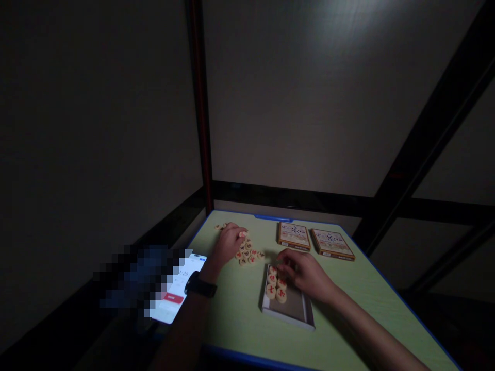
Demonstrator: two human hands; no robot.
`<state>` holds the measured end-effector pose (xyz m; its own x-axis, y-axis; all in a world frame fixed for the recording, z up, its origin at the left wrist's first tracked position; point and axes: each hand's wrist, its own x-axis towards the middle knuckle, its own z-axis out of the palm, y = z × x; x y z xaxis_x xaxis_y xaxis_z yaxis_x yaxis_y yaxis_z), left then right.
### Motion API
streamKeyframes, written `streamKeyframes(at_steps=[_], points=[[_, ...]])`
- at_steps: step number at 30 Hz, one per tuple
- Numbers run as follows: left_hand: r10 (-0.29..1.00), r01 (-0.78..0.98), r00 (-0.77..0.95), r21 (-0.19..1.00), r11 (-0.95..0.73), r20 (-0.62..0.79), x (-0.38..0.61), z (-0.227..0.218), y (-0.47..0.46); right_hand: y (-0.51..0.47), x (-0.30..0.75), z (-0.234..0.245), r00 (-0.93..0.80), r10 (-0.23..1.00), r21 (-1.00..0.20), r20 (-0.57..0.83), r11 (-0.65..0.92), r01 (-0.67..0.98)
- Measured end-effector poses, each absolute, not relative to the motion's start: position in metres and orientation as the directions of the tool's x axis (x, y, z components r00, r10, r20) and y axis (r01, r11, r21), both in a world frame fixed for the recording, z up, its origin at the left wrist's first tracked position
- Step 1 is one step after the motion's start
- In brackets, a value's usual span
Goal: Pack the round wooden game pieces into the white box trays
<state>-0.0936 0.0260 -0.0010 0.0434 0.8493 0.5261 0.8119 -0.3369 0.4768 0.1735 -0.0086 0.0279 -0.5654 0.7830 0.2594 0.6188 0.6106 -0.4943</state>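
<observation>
My left hand point(229, 243), with a dark band on its wrist, has its fingers closed on a round xiangqi piece point(243, 234) with red marking. Just beyond and below it lies a loose cluster of xiangqi pieces point(247, 253), some marked red and some dark. My right hand point(305, 275) is curled over the far end of a shallow open box point(296, 312); its fingertips are bent together, and what they hold, if anything, is hidden. Several red-marked pieces point(276, 288) lie in rows along the left side of that box, partly covered by the fingers.
Two flat printed boxes point(294, 235) point(332, 243) lie at the far right of the green table point(235, 314), which has a blue edge. A lit phone point(178, 288) is at the left, beside my left forearm. Dark walls stand behind and to the left.
</observation>
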Motion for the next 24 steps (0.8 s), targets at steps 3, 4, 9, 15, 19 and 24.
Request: streamKeyframes(at_steps=[3, 4, 9, 15, 19, 24], points=[[0.824, 0.77, 0.05, 0.504, -0.391, 0.564, -0.094, -0.003, 0.026, -0.003, 0.161, 0.033, -0.614, 0.746, -0.429, 0.259, 0.658, 0.619], [0.832, 0.759, 0.051, 0.52, -0.392, 0.553, -0.093, -0.003, 0.026, 0.001, 0.155, 0.036, -0.632, 0.737, -0.411, 0.24, 0.667, 0.622], [0.907, 0.705, -0.033, 0.653, -0.277, 0.42, -0.086, 0.006, 0.02, 0.018, 0.123, 0.046, -0.705, 0.702, -0.297, 0.103, 0.698, 0.652], [0.903, 0.613, -0.081, 0.736, -0.288, 0.421, -0.083, 0.01, 0.017, 0.017, 0.095, 0.042, -0.743, 0.668, -0.066, 0.052, 0.744, 0.665], [0.918, 0.527, -0.101, 0.803, -0.278, 0.384, -0.081, 0.005, 0.022, 0.013, 0.09, 0.037, -0.747, 0.664, 0.007, 0.009, 0.747, 0.664], [0.951, 0.38, -0.1, 0.895, -0.234, 0.291, -0.078, 0.001, 0.026, 0.018, 0.091, 0.033, -0.787, 0.617, -0.021, 0.0, 0.787, 0.617]])
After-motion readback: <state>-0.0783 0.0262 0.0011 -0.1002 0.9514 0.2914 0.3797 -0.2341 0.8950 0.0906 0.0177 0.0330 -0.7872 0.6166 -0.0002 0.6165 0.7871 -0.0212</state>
